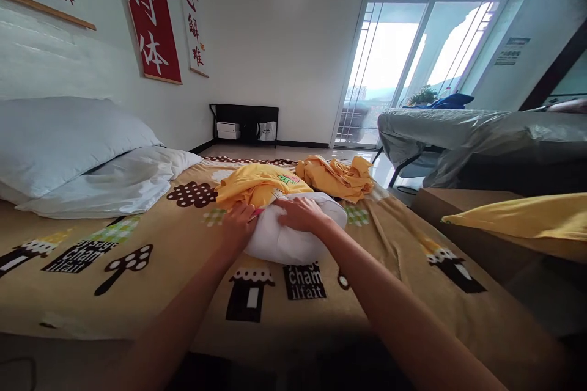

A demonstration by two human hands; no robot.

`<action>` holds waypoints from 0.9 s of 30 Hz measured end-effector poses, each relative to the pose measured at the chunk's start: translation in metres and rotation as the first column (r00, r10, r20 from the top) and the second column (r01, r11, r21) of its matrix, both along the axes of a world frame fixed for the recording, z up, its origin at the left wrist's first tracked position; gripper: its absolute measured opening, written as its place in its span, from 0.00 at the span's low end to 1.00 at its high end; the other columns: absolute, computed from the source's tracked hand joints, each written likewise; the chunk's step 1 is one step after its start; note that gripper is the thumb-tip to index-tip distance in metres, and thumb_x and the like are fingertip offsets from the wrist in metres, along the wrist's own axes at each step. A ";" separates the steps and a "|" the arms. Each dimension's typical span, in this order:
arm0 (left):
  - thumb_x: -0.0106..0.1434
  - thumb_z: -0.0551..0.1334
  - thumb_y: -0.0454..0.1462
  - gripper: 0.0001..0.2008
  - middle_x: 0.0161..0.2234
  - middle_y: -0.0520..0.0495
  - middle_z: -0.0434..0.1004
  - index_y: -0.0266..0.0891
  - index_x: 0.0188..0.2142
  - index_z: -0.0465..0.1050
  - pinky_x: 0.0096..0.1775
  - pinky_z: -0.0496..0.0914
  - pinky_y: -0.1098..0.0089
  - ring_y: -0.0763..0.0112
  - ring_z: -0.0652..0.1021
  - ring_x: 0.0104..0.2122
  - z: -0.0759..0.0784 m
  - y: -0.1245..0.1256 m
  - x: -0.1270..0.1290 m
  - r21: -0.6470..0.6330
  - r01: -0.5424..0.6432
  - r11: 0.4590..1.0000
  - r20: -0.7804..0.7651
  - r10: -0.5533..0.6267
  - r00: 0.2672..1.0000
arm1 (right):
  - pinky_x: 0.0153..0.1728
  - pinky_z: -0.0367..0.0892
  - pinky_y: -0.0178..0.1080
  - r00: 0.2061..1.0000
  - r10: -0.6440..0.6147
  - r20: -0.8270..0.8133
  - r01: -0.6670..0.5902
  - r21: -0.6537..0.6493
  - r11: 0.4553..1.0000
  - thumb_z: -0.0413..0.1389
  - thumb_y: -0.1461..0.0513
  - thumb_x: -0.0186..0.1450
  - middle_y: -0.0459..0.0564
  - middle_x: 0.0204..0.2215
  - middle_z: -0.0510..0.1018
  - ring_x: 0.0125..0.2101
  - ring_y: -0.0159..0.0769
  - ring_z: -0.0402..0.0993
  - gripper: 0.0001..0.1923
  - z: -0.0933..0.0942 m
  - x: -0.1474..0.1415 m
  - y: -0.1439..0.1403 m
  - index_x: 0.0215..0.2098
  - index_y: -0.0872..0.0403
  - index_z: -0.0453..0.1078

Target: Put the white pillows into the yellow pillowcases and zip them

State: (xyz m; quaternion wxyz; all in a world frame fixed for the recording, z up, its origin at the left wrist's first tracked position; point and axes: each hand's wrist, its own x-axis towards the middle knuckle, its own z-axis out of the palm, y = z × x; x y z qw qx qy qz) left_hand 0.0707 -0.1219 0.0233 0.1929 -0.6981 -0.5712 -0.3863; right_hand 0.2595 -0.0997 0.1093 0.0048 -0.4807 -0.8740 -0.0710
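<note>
A soft white cushion (pixel 287 244) lies in front of me on the bed, with a yellow pillowcase (pixel 257 183) bunched against its far side. The pillowcase carries a small red and green print. My left hand (pixel 238 226) is closed on the pillowcase's near left edge, where a bit of pink shows by the fingers. From the right, my right hand (pixel 300 214) reaches over the cushion, its fingers curled into the white fabric; the fingertips are partly hidden. Just beyond, to the right, a crumpled yellow cloth (pixel 337 177) rests on the bed.
A patterned tan blanket (pixel 183 281) covers the bed. White pillows (pixel 68 140) are piled at the left. To the right stand a plastic-covered table (pixel 431 128) and a cardboard box (pixel 458 201), with yellow fabric (pixel 527 217) over it. A black shelf (pixel 245 119) is by the wall.
</note>
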 end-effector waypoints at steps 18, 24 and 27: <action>0.52 0.58 0.29 0.15 0.36 0.41 0.79 0.38 0.39 0.75 0.40 0.67 0.65 0.57 0.77 0.39 -0.018 0.021 -0.018 -0.233 0.022 0.972 0.298 0.050 0.953 | 0.49 0.62 0.44 0.950 0.080 -0.302 -0.077 0.024 0.997 0.53 0.59 0.61 0.50 0.53 0.73 0.49 0.46 0.71 0.31 -0.004 0.028 0.000 0.63 0.43 0.58; 0.54 0.54 0.31 0.11 0.29 0.46 0.77 0.37 0.34 0.74 0.31 0.64 0.70 0.66 0.75 0.29 -0.010 0.053 0.008 -0.062 -0.204 0.977 0.535 0.206 0.819 | 0.42 0.66 0.46 0.963 -0.047 -0.264 0.104 0.208 0.973 0.47 0.51 0.66 0.51 0.51 0.74 0.43 0.47 0.74 0.30 -0.016 0.022 -0.010 0.66 0.40 0.51; 0.54 0.54 0.31 0.07 0.25 0.49 0.73 0.38 0.27 0.70 0.30 0.62 0.71 0.69 0.71 0.26 0.004 0.064 0.020 0.014 -0.218 0.976 0.582 0.169 0.795 | 0.38 0.68 0.46 0.950 -0.111 -0.292 0.177 0.212 0.961 0.45 0.52 0.68 0.54 0.48 0.76 0.39 0.48 0.76 0.29 -0.019 0.022 -0.015 0.67 0.43 0.50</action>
